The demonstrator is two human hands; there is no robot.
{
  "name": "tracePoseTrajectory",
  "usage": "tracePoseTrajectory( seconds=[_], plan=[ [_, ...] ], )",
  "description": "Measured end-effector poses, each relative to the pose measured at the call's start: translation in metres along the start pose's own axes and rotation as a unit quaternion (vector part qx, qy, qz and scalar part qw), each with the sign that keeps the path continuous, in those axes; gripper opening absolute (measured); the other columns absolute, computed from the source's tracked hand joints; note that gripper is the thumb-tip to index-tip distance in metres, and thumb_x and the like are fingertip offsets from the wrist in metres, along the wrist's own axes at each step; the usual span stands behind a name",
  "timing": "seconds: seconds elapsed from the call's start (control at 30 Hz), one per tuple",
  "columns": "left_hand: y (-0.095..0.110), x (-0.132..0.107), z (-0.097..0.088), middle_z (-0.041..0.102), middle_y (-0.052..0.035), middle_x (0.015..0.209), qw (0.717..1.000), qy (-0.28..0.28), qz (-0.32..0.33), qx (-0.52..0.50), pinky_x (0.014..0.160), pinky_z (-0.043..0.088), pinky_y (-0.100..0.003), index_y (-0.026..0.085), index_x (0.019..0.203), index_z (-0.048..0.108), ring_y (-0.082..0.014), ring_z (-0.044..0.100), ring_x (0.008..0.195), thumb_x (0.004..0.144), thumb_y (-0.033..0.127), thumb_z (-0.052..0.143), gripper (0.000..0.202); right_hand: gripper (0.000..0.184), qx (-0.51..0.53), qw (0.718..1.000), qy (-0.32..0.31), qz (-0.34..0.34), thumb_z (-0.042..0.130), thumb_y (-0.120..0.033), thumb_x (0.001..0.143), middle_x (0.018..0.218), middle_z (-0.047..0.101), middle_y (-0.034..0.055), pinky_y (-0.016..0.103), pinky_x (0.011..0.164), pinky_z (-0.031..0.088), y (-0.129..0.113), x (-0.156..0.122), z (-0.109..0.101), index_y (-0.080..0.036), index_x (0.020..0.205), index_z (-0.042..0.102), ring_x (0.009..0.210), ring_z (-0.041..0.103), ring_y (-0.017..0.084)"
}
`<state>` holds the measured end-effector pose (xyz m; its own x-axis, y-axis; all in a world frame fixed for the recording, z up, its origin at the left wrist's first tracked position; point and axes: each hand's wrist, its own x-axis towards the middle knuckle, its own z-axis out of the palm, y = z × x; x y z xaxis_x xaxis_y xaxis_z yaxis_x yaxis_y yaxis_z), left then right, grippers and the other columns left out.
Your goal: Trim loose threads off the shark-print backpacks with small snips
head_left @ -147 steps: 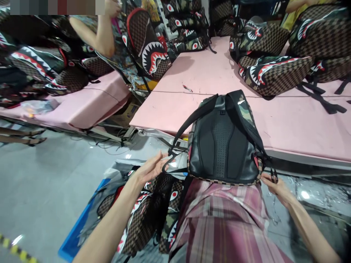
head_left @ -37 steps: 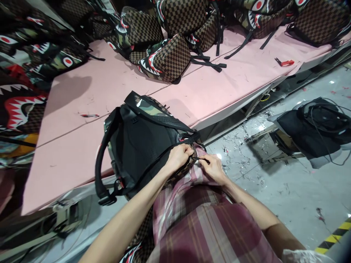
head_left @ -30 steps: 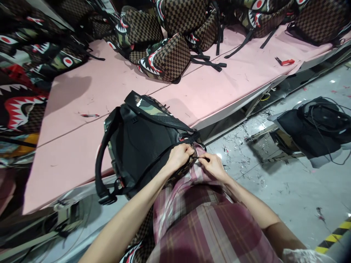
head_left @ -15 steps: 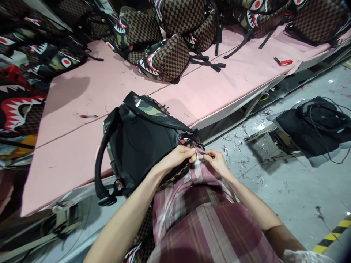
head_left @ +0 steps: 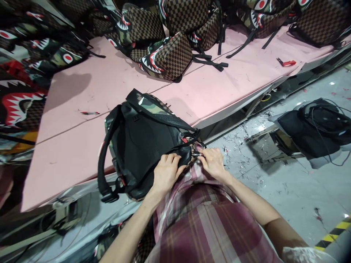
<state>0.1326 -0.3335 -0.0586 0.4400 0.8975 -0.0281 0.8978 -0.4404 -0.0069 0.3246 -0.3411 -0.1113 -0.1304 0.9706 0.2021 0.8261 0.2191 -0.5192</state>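
Observation:
A black-backed backpack [head_left: 142, 140] with camouflage and checkered sides lies face down at the near edge of the pink table [head_left: 82, 87], partly over my lap. My left hand [head_left: 166, 174] rests on its lower back panel, fingers curled over the bottom edge. My right hand [head_left: 212, 162] is closed in a pinch at the bag's lower right corner, beside the strap end [head_left: 192, 140]; what it pinches is too small to name.
Checkered shark-mouth backpacks [head_left: 167, 54] are piled along the table's far side and left. Red snips [head_left: 286, 63] lie at the far right of the table, a small pen-like item [head_left: 89, 113] at the left. A black bundle with cables [head_left: 315, 126] sits on the littered floor.
My left hand slid from the strap corner down onto the bag's lower back panel. My right hand stays at the corner, pinching. The view shifted slightly.

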Motion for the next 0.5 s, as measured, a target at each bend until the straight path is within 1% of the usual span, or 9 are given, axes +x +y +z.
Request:
tracePoseTrajectory(
  seconds=[0.1, 0.17, 0.23, 0.3, 0.37, 0.43, 0.47, 0.5],
  plan=[
    [-0.003, 0.0, 0.002, 0.058, -0.0084, 0.104, 1.0, 0.008, 0.006, -0.005, 0.077, 0.045, -0.032, 0.015, 0.105, 0.058, -0.0235, 0.047, 0.095, 0.084, 0.036, 0.049, 0.03, 0.017, -0.078, 0.997, -0.026, -0.006, 0.045, -0.026, 0.089, 0.085, 0.064, 0.0065, 0.034, 0.074, 0.027, -0.014, 0.0, -0.008, -0.018, 0.093, 0.059, 0.08, 0.052, 0.02],
    [-0.005, -0.001, 0.003, 0.058, -0.0079, 0.104, 1.0, 0.014, 0.004, -0.014, 0.077, 0.045, -0.032, 0.015, 0.105, 0.058, -0.0231, 0.047, 0.095, 0.083, 0.036, 0.051, 0.031, 0.017, -0.116, 0.992, -0.041, -0.014, 0.042, -0.021, 0.089, 0.084, 0.063, 0.0078, 0.035, 0.074, 0.027, -0.024, 0.001, -0.015, -0.017, 0.09, 0.059, 0.08, 0.051, 0.021],
    [-0.005, -0.001, 0.004, 0.059, -0.0076, 0.104, 1.0, 0.018, 0.001, -0.024, 0.077, 0.045, -0.032, 0.015, 0.104, 0.058, -0.0229, 0.047, 0.095, 0.082, 0.037, 0.053, 0.031, 0.018, -0.132, 0.99, -0.054, -0.021, 0.04, -0.016, 0.088, 0.084, 0.063, 0.0087, 0.035, 0.074, 0.027, -0.027, 0.005, -0.02, -0.016, 0.09, 0.058, 0.08, 0.05, 0.021],
    [-0.005, -0.001, 0.004, 0.059, -0.0074, 0.104, 0.999, 0.019, -0.002, -0.033, 0.077, 0.045, -0.033, 0.015, 0.104, 0.058, -0.0231, 0.047, 0.095, 0.082, 0.036, 0.053, 0.031, 0.017, -0.114, 0.991, -0.068, -0.024, 0.042, -0.017, 0.087, 0.084, 0.063, 0.0087, 0.035, 0.074, 0.028, -0.022, 0.01, -0.023, -0.016, 0.089, 0.059, 0.081, 0.051, 0.021],
    [-0.005, -0.001, 0.004, 0.059, -0.0074, 0.105, 0.999, 0.019, -0.009, -0.046, 0.078, 0.045, -0.034, 0.016, 0.105, 0.058, -0.0233, 0.047, 0.096, 0.081, 0.036, 0.054, 0.031, 0.014, -0.043, 0.995, -0.083, -0.027, 0.048, -0.022, 0.086, 0.084, 0.064, 0.007, 0.033, 0.074, 0.03, -0.008, 0.017, -0.02, -0.017, 0.09, 0.06, 0.082, 0.053, 0.02],
    [-0.005, 0.0, 0.004, 0.059, -0.0073, 0.106, 0.998, 0.015, -0.015, -0.061, 0.079, 0.045, -0.034, 0.018, 0.105, 0.058, -0.0235, 0.047, 0.097, 0.081, 0.036, 0.054, 0.03, 0.013, 0.084, 0.991, -0.098, -0.018, 0.054, -0.028, 0.082, 0.083, 0.065, 0.0035, 0.031, 0.074, 0.033, 0.01, 0.023, -0.011, -0.019, 0.09, 0.061, 0.081, 0.055, 0.018],
    [-0.005, 0.0, 0.004, 0.059, -0.0072, 0.106, 0.997, 0.013, -0.018, -0.068, 0.079, 0.045, -0.034, 0.018, 0.105, 0.058, -0.0235, 0.047, 0.097, 0.081, 0.036, 0.054, 0.03, 0.014, 0.161, 0.981, -0.106, -0.006, 0.056, -0.03, 0.08, 0.082, 0.065, 0.0018, 0.03, 0.074, 0.035, 0.018, 0.025, -0.004, -0.02, 0.089, 0.062, 0.079, 0.056, 0.017],
    [-0.005, 0.0, 0.005, 0.059, -0.0071, 0.107, 0.997, 0.01, -0.02, -0.075, 0.08, 0.045, -0.034, 0.018, 0.104, 0.058, -0.0236, 0.047, 0.098, 0.081, 0.036, 0.054, 0.03, 0.015, 0.239, 0.964, -0.112, 0.013, 0.058, -0.032, 0.077, 0.08, 0.065, 0.0006, 0.029, 0.073, 0.037, 0.024, 0.026, 0.002, -0.02, 0.086, 0.062, 0.077, 0.057, 0.016]
  ],
)
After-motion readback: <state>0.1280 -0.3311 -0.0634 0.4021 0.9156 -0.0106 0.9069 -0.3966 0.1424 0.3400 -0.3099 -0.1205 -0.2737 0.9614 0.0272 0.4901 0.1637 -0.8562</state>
